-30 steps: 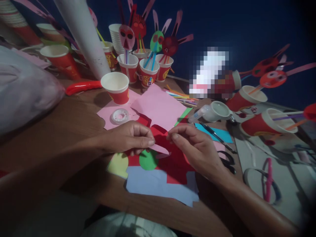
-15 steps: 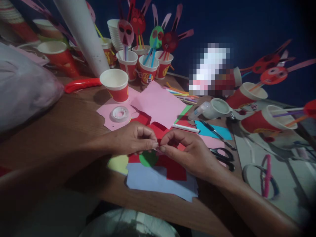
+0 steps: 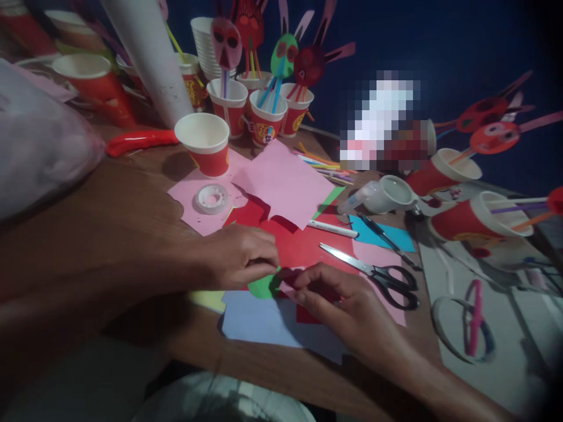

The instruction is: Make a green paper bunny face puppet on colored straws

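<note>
My right hand (image 3: 338, 299) pinches a small pink paper piece (image 3: 289, 288) between thumb and fingers, over the red paper (image 3: 299, 249). Just left of it, my left hand (image 3: 244, 255) is closed, its fingertips curled; what they hold, if anything, is hidden. Below its fingers lies a green paper circle (image 3: 263, 287). Black-handled scissors (image 3: 373, 271) rest to the right of the right hand. Behind the hands are a large pink sheet (image 3: 285, 181) and a tape roll (image 3: 212, 199) on more pink paper.
A red-and-white cup (image 3: 206, 158) stands behind the tape. Further back, several cups hold paper rabbit heads on straws. A red-handled tool (image 3: 141, 140) and a plastic bag (image 3: 44, 140) are at left. A pen (image 3: 385, 237), white mug (image 3: 389, 195) and pink-and-grey ring (image 3: 475, 319) lie right.
My hands have moved apart. The right hand has gone lower with the pink piece, and the left has drawn back slightly left. More of the scissors now shows.
</note>
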Action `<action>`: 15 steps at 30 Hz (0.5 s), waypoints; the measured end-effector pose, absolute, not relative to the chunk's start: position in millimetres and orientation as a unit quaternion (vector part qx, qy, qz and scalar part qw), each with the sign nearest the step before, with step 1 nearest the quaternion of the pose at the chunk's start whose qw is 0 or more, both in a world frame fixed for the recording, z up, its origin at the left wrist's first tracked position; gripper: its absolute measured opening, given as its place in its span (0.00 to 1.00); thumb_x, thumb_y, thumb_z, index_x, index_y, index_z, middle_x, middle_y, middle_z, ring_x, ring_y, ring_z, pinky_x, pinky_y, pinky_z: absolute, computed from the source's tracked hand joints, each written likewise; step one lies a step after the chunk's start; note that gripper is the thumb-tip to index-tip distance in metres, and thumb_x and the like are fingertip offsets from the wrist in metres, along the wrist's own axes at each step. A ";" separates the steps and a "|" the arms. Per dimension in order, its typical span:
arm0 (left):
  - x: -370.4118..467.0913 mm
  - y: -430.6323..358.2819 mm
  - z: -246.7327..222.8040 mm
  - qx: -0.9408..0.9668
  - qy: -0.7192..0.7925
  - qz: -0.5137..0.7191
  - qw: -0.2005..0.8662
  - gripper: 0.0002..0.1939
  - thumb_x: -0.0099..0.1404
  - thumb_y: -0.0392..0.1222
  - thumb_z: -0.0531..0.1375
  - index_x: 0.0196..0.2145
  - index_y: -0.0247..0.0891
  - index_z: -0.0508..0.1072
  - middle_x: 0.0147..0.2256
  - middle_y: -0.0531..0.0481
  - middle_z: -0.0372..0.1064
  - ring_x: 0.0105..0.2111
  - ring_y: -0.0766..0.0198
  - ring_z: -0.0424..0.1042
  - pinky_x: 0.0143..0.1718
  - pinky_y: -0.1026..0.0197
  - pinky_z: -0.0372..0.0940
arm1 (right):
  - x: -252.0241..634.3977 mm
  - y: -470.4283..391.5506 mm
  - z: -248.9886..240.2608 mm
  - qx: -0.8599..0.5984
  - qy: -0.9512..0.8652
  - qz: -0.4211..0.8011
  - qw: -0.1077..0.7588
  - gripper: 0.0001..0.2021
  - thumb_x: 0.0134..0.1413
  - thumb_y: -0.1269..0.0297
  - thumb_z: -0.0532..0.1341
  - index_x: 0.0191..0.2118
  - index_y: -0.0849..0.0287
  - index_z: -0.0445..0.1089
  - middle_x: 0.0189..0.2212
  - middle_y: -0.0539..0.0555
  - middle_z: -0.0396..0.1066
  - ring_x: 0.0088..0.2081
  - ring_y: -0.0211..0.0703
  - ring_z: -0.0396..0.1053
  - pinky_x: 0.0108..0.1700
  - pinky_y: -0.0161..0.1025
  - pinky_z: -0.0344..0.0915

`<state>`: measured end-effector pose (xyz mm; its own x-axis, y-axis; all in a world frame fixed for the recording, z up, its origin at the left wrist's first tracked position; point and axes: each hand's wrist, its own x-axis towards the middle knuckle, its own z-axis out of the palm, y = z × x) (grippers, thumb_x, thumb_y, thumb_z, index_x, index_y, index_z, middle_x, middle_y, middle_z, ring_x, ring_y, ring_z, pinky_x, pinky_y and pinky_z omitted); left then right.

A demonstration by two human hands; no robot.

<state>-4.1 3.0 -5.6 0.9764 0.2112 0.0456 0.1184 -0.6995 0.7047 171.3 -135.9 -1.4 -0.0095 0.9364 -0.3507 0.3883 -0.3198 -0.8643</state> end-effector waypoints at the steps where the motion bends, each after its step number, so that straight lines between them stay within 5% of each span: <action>1: -3.8 2.7 -6.3 0.921 0.087 0.065 0.374 0.10 0.63 0.33 0.53 0.31 0.33 0.74 0.28 0.48 0.69 0.29 0.67 0.66 0.30 0.67 0.59 | 168.7 -139.4 -4.2 -0.648 -0.511 0.489 0.283 0.04 0.57 0.62 0.58 0.34 0.54 0.69 0.35 0.46 0.74 0.32 0.34 0.69 0.32 0.30 0.64; 7: -4.6 -1.1 -7.1 0.932 0.123 0.049 0.338 0.11 0.63 0.34 0.52 0.32 0.35 0.75 0.29 0.50 0.68 0.30 0.68 0.66 0.31 0.67 0.58 | 162.0 -148.1 -11.8 -0.665 -0.573 0.383 0.288 0.05 0.58 0.62 0.58 0.35 0.50 0.71 0.28 0.44 0.74 0.28 0.34 0.69 0.32 0.31 0.64; 15: -6.0 -9.5 -14.9 0.938 0.175 0.049 0.294 0.08 0.61 0.37 0.55 0.30 0.38 0.74 0.28 0.53 0.67 0.26 0.68 0.65 0.27 0.66 0.54 | 160.2 -146.1 -15.4 -0.673 -0.601 0.344 0.261 0.06 0.58 0.65 0.58 0.37 0.49 0.71 0.31 0.44 0.75 0.31 0.36 0.72 0.33 0.32 0.63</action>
<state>-6.0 -9.5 -14.9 0.9342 0.3567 -0.0103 0.2987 -0.7657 0.5697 160.2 -146.1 -15.4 0.0423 0.9878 -0.1498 0.6295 -0.1428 -0.7638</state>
